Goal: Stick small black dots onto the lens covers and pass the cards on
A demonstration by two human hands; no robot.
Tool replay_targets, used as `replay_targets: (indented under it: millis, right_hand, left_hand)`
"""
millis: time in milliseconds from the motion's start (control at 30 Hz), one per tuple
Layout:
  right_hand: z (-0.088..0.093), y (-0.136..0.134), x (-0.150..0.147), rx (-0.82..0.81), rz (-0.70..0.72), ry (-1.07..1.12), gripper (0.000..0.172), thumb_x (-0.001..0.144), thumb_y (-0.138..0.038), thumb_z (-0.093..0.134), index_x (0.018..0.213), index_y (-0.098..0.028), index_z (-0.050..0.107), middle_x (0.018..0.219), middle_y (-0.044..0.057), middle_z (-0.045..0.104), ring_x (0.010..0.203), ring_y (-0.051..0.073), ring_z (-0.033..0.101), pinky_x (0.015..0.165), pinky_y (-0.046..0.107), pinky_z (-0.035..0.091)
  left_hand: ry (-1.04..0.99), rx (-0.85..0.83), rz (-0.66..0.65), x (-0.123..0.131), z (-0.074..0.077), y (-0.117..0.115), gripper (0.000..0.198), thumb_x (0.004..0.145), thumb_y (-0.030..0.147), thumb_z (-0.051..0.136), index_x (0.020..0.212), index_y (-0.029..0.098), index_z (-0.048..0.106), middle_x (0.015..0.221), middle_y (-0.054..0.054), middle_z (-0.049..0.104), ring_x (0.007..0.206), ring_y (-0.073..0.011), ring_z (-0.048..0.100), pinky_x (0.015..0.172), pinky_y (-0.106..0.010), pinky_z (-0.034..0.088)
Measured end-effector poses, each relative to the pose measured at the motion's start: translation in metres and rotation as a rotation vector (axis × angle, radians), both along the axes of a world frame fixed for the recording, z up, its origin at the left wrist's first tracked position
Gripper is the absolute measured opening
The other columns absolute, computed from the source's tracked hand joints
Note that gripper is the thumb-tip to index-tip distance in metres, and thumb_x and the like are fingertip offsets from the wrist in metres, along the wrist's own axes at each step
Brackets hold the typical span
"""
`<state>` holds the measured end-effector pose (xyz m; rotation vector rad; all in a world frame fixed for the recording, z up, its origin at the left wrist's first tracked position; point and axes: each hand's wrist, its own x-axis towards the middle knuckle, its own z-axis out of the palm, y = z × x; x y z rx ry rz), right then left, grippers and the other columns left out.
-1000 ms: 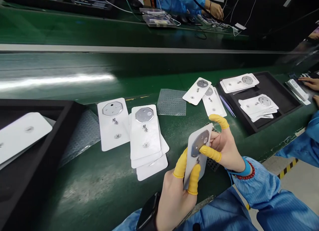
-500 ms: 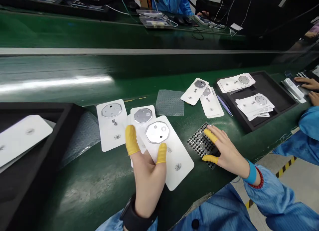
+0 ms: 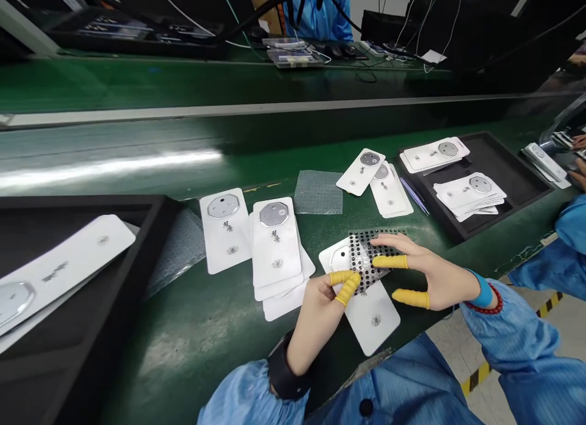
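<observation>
A white card with a silver octagonal disc lies on the green belt. A black-dotted clear sheet covers its upper part and most of the disc. My left hand, in yellow finger cots, curls onto the card's edge and holds it. My right hand lies spread with its yellow-cotted fingertips on the dotted sheet. Beside my left hand stands a stack of similar cards, and a single card lies further left.
A black tray holds stacked cards at right, and another tray holds cards at left. Bubble film, more cards and blue tweezers lie on the belt. A co-worker's hand is at far right.
The card my left hand held up has come down flat onto the belt. The dotted sheet now lies over it, and my right hand has spread out on the sheet.
</observation>
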<state>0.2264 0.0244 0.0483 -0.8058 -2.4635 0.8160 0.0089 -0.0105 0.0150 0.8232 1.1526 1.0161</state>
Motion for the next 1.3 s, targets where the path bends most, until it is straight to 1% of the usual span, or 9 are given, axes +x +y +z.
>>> replay_targets:
  millis: [133,267,500,733,933,1133,1200,1233,1300]
  right_hand:
    - [-0.006,0.003,-0.02,0.021,-0.159,0.238,0.011,0.092,-0.021,0.065,0.103,-0.021,0.069,0.108,0.009,0.069,0.102,0.02,0.066,0.094,0.041,0.056]
    - [-0.019,0.0,-0.037,0.194,-0.139,0.209,0.009,0.096,-0.018,0.059,0.097,-0.019,0.068,0.097,0.008,0.07,0.085,0.018,0.066,0.092,0.043,0.055]
    - [-0.03,-0.003,-0.042,0.449,-0.095,0.047,0.012,0.095,-0.01,0.052,0.098,-0.015,0.063,0.099,0.01,0.072,0.086,0.019,0.066,0.101,0.054,0.049]
    - [-0.045,-0.005,-0.053,0.564,-0.127,0.014,0.013,0.098,-0.018,0.053,0.09,-0.015,0.063,0.097,0.008,0.073,0.086,0.015,0.067,0.111,0.046,0.04]
    - [-0.062,0.0,-0.054,0.659,-0.097,-0.1,0.023,0.103,-0.023,0.043,0.093,-0.014,0.062,0.104,0.01,0.073,0.097,0.015,0.069,0.107,0.034,0.046]
    - [-0.06,0.002,-0.03,0.367,-0.148,-0.005,0.018,0.102,-0.025,0.043,0.099,-0.017,0.058,0.101,0.014,0.075,0.088,0.02,0.074,0.079,0.033,0.06]
    - [-0.055,0.009,-0.017,0.312,-0.179,0.036,0.014,0.1,-0.021,0.044,0.099,-0.017,0.057,0.099,0.013,0.075,0.084,0.021,0.075,0.073,0.032,0.061]
    - [-0.052,0.013,-0.012,0.288,-0.197,0.061,0.011,0.1,-0.019,0.046,0.099,-0.017,0.057,0.1,0.013,0.075,0.085,0.02,0.075,0.073,0.031,0.061]
    - [-0.041,0.017,-0.006,0.254,-0.255,0.122,0.008,0.099,-0.016,0.049,0.1,-0.018,0.057,0.105,0.013,0.073,0.093,0.02,0.073,0.078,0.031,0.061]
  left_hand:
    - [-0.072,0.005,0.014,0.001,0.001,-0.002,0.019,0.061,0.037,0.085,0.068,0.02,0.08,0.073,-0.006,0.078,0.065,-0.0211,0.068,0.069,-0.032,0.057]
    - [-0.109,-0.003,0.042,0.0,0.0,-0.005,0.019,0.057,0.031,0.088,0.071,0.021,0.081,0.074,-0.005,0.078,0.064,-0.0207,0.067,0.067,-0.031,0.056]
    - [-0.123,-0.079,0.133,0.001,-0.003,-0.006,0.013,0.053,0.025,0.084,0.063,0.018,0.079,0.065,-0.003,0.075,0.06,-0.0176,0.061,0.065,-0.029,0.052]
    - [-0.132,-0.166,0.26,-0.002,-0.005,-0.006,0.013,0.047,0.016,0.064,0.056,0.016,0.074,0.053,0.001,0.068,0.055,-0.0114,0.054,0.056,-0.019,0.046]
    - [-0.08,-0.272,0.374,-0.003,-0.007,0.001,0.012,0.037,0.017,0.059,0.047,0.016,0.065,0.045,0.004,0.058,0.045,-0.0093,0.046,0.044,-0.018,0.041]
    - [0.152,-0.068,0.333,-0.016,-0.013,0.004,0.029,0.056,0.038,0.072,0.073,0.014,0.075,0.081,-0.009,0.076,0.076,-0.0256,0.067,0.065,-0.034,0.054]
    - [0.204,0.026,0.36,-0.017,-0.01,0.0,0.05,0.063,0.042,0.076,0.105,0.014,0.074,0.101,-0.01,0.076,0.089,-0.027,0.068,0.074,-0.034,0.056]
    - [0.212,0.081,0.357,-0.016,-0.007,-0.003,0.066,0.068,0.044,0.076,0.127,0.016,0.064,0.106,-0.01,0.075,0.091,-0.0265,0.069,0.076,-0.034,0.056]
    - [0.181,0.169,0.317,-0.01,-0.003,-0.011,0.099,0.076,0.047,0.074,0.156,0.02,0.023,0.102,-0.01,0.075,0.084,-0.0253,0.072,0.074,-0.035,0.059]
